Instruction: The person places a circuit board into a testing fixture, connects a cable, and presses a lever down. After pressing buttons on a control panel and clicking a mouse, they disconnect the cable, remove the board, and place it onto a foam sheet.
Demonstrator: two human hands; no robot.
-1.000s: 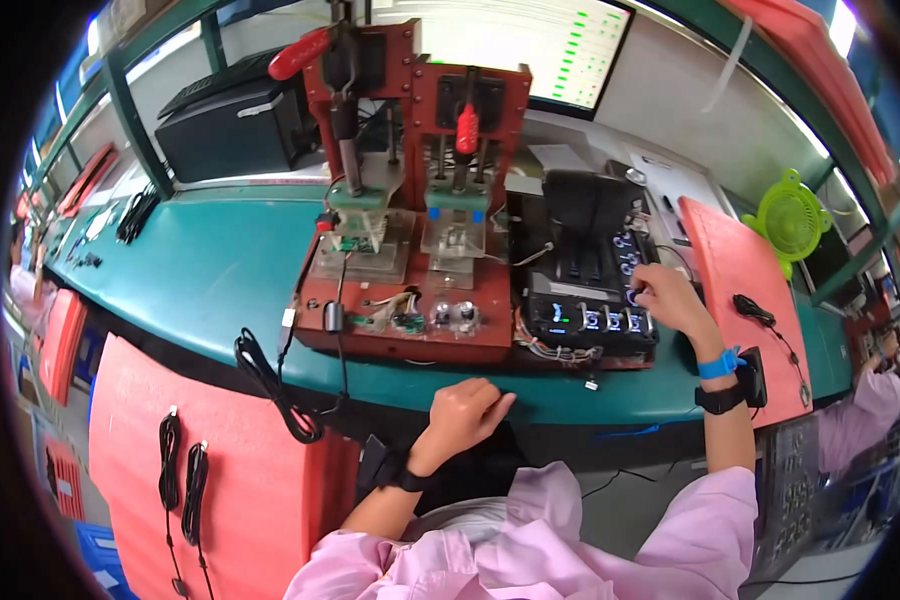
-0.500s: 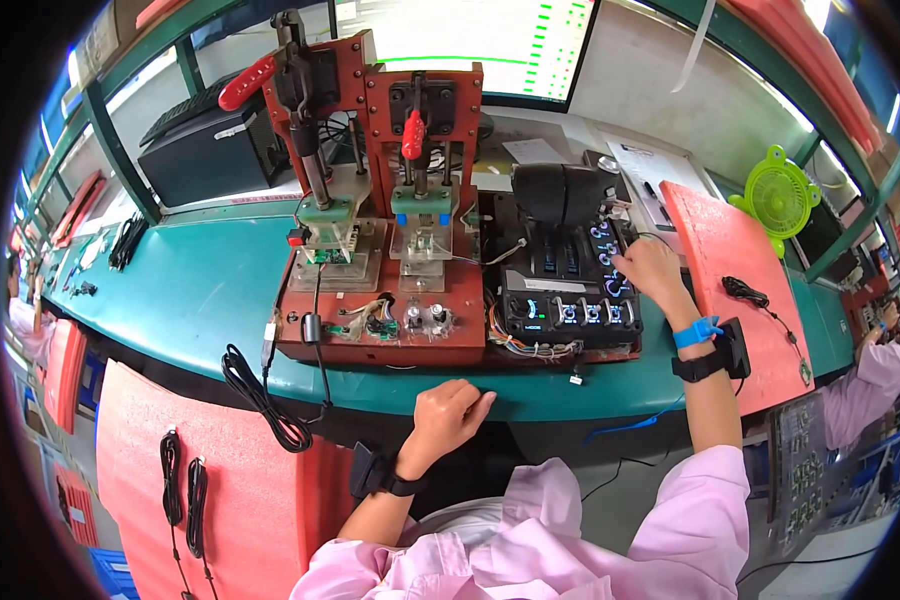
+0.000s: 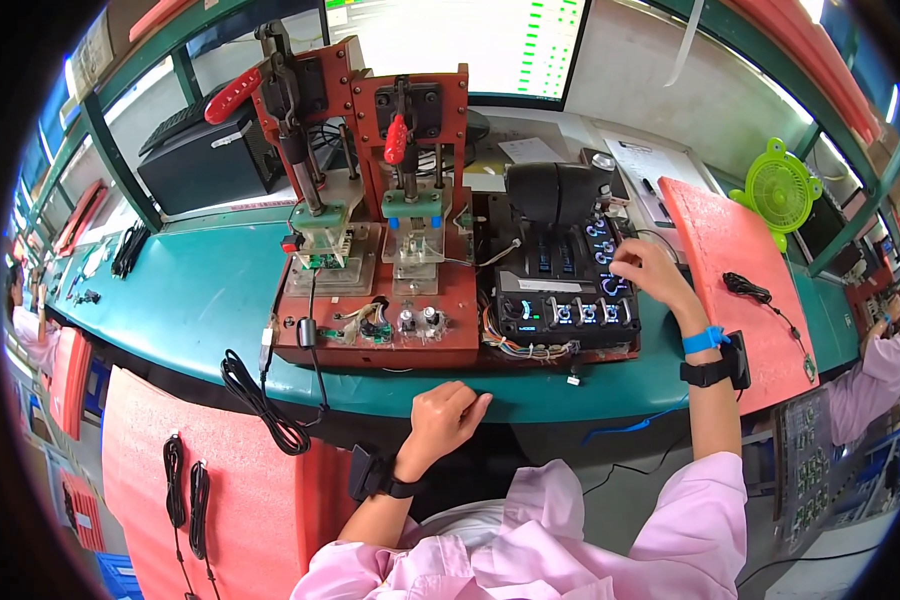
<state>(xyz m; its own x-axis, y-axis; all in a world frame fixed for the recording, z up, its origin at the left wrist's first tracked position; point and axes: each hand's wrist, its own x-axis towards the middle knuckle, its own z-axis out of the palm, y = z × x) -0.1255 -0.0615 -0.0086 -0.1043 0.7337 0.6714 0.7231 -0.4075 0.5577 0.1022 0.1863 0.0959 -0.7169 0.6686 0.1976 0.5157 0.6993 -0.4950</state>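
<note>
A black throttle-style control unit with lit knobs, switches and a broad two-part lever stands in front of me to the right. My right hand reaches over its right side, thumb and fingertips closed at a small lit knob, which they partly cover. My left hand is loosely curled, with nothing visible in it, by the front edge of the green bench. Left of the unit stands a red test fixture with two red-handled toggle clamps, pressing over green circuit boards.
A coiled black cable hangs over the bench edge. Pink foam sheets lie at lower left and right, with cables on them. A green fan, a monitor and a black computer case stand behind. Other people sit at the sides.
My right hand has shifted slightly on the unit's right side, its wrist turning a little. My left hand stays where it was. The view has moved slightly.
</note>
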